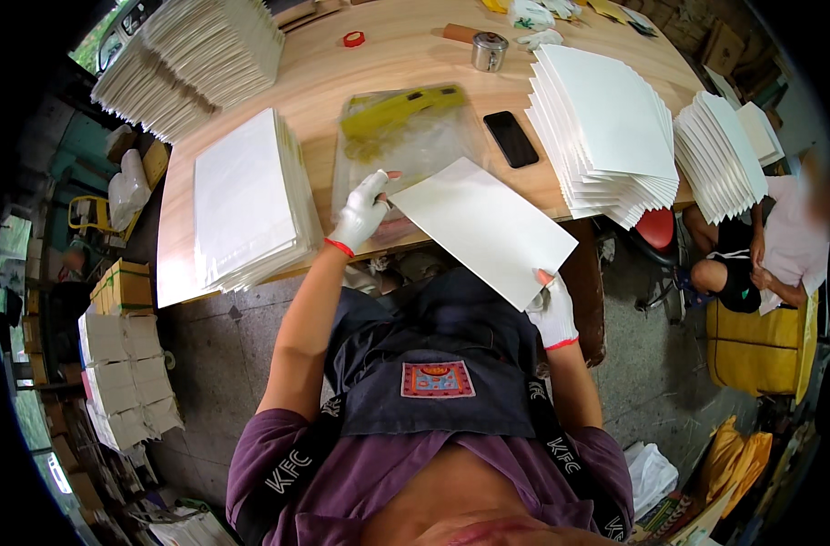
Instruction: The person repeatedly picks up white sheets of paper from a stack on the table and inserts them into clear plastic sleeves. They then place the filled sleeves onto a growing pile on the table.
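A blank white sheet (488, 232), perhaps a thin stack or pad, is held at a slant over the table's front edge. At its left corner my left hand (365, 214), in a white fingerless-tipped glove with a red cuff, pinches it. My right hand (553, 311), gloved the same way, grips the lower right edge with the thumb on top. Partly under the sheet lies a pile of clear plastic sleeves (433, 146) with a yellow-green band. Left of it stands a stack of white sheets in clear sleeves (242, 196).
A fanned white stack (606, 118) and a smaller one (720, 150) stand at right. A black phone (511, 139), metal cup (490, 52) and red tape roll (353, 39) lie on the wooden table. Tall stacks (197, 55) rise at far left. A person (793, 227) sits at right.
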The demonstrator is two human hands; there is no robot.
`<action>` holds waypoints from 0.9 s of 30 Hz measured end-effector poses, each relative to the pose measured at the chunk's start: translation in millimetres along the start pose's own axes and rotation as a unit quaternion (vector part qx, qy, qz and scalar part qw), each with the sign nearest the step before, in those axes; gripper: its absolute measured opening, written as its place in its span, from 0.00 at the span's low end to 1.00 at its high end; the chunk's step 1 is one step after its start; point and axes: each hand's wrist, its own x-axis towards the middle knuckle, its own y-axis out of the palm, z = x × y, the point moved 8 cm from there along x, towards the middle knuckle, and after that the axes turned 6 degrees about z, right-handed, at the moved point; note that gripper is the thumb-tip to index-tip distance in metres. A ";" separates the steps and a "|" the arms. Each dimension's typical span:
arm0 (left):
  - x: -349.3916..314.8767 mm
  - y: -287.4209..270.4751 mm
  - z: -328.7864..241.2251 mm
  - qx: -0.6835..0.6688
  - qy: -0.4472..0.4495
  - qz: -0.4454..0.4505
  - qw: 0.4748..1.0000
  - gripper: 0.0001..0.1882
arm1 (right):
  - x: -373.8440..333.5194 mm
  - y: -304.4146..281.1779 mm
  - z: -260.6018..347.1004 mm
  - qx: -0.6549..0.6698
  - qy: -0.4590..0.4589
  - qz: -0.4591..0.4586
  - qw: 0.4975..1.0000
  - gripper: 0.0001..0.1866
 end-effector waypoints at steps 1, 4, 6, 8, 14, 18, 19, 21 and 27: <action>-1.4 0.8 -7.4 0.042 0.024 -0.006 0.999 0.25 | -0.3 0.3 -1.9 0.000 -0.006 -0.005 1.000 0.19; -13.2 6.3 -15.3 0.078 0.032 -0.057 0.995 0.27 | -5.3 28.6 -10.4 -0.022 -0.033 -0.044 0.998 0.16; -23.2 12.9 -20.6 0.086 0.034 -0.091 0.992 0.33 | -7.2 40.5 -19.4 -0.031 -0.042 -0.027 0.998 0.12; -39.0 28.7 1.7 -0.138 -0.014 -0.176 0.975 0.36 | -15.8 50.4 -24.8 -0.031 -0.032 -0.048 0.998 0.09; -44.1 124.9 33.7 -0.663 -0.163 -0.169 0.711 0.20 | -46.7 53.5 -39.2 -0.082 -0.011 -0.015 0.996 0.11; -63.1 176.3 39.3 -0.790 -0.256 -0.059 0.554 0.26 | -60.6 65.8 -35.5 -0.132 0.004 -0.026 0.991 0.16; -76.0 189.4 54.1 -0.791 -0.252 -0.050 0.555 0.26 | -59.9 60.1 -42.6 -0.151 0.039 0.003 0.988 0.17; -105.5 214.1 74.9 -0.738 -0.245 0.000 0.628 0.32 | -57.3 53.8 -55.3 -0.178 0.078 -0.041 0.980 0.17; -130.8 184.8 37.5 -0.333 -0.256 0.009 0.907 0.15 | 6.2 30.1 -125.1 0.003 0.120 0.010 0.993 0.17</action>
